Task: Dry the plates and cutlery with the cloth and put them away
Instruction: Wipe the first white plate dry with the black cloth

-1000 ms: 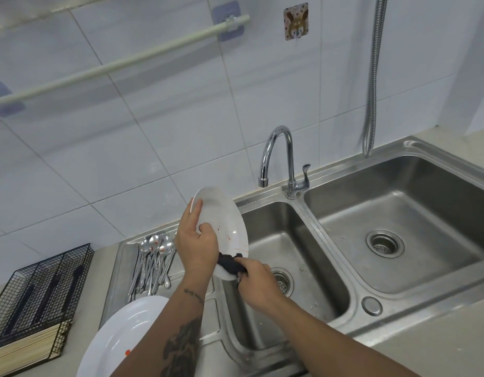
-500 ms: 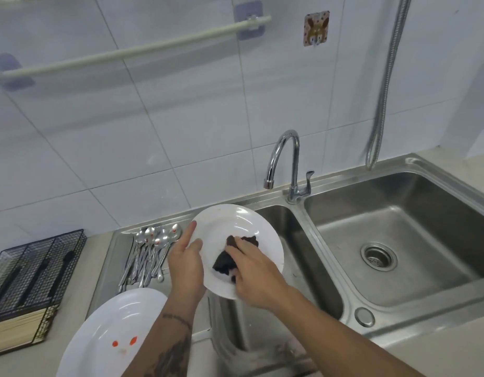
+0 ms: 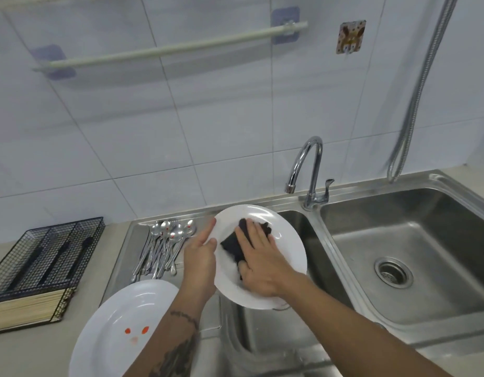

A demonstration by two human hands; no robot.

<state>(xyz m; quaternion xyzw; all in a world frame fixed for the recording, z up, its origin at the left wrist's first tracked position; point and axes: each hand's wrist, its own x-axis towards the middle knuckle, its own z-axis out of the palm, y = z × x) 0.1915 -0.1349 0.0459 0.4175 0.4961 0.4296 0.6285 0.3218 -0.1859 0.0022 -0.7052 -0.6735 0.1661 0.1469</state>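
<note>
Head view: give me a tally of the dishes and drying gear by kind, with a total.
White plates: 2, one held, one on the drainboard
Dark cloths: 1
Spoon piles: 1, spoons too overlapped to count
Wire cutlery baskets: 1
Total: 5

plate (image 3: 284, 240): one second ago it stood on edge over the sink, now it is turned with its face up toward the camera.
cloth (image 3: 235, 244): it was at the lower rim of the plate, now it lies in the middle of the plate's face.
right hand (image 3: 258, 263): it gripped the cloth below the plate, now its fingers lie flat on the cloth.
left hand (image 3: 200, 257): its grip went from the plate's back to the left rim.
</note>
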